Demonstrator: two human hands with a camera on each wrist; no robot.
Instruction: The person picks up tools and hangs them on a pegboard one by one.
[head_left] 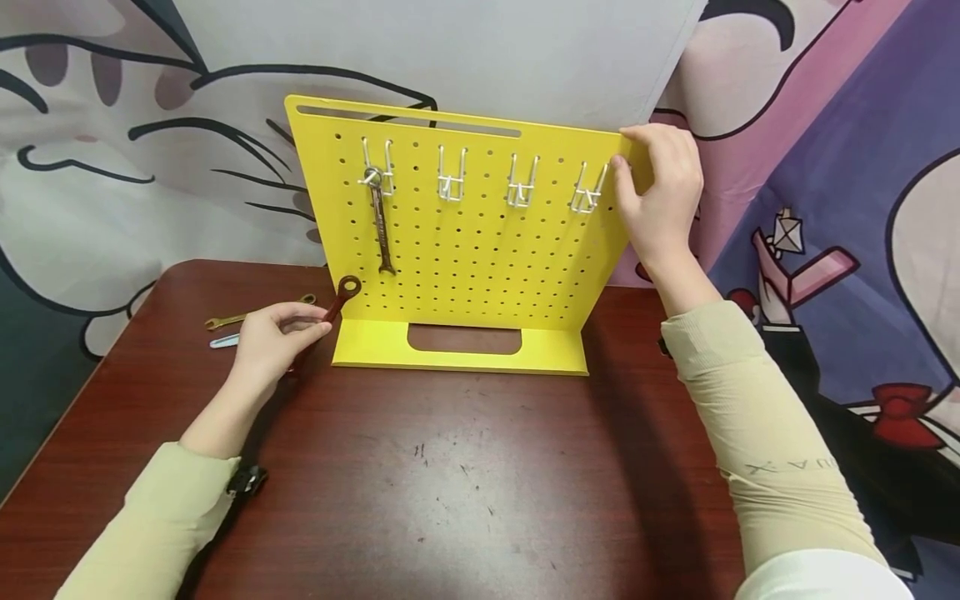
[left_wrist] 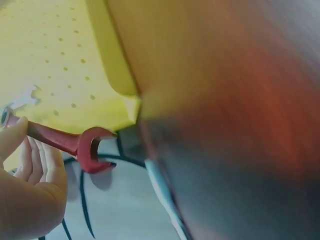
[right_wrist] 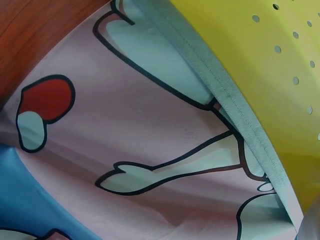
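Note:
My left hand (head_left: 268, 346) pinches a red combination wrench (head_left: 337, 307) between thumb and fingers, beside the lower left of a yellow pegboard (head_left: 465, 267). Its ring end points up in the head view; the left wrist view shows the red open jaw (left_wrist: 86, 152) at the other end. A silver combination wrench (head_left: 381, 225) hangs by its ring from the leftmost wire hook (head_left: 388, 158). My right hand (head_left: 663, 192) grips the board's upper right corner, thumb in front, with the other fingers partly hidden. In the right wrist view, the pegboard (right_wrist: 270, 65) fills the upper right.
Behind my left hand, a gold wrench (head_left: 225, 321) and a light blue tool (head_left: 223, 342), partly hidden, lie on the brown table (head_left: 450, 467). Three more white hooks, including the rightmost hook (head_left: 587, 198), hold nothing. Printed cloth (head_left: 810, 167) hangs behind.

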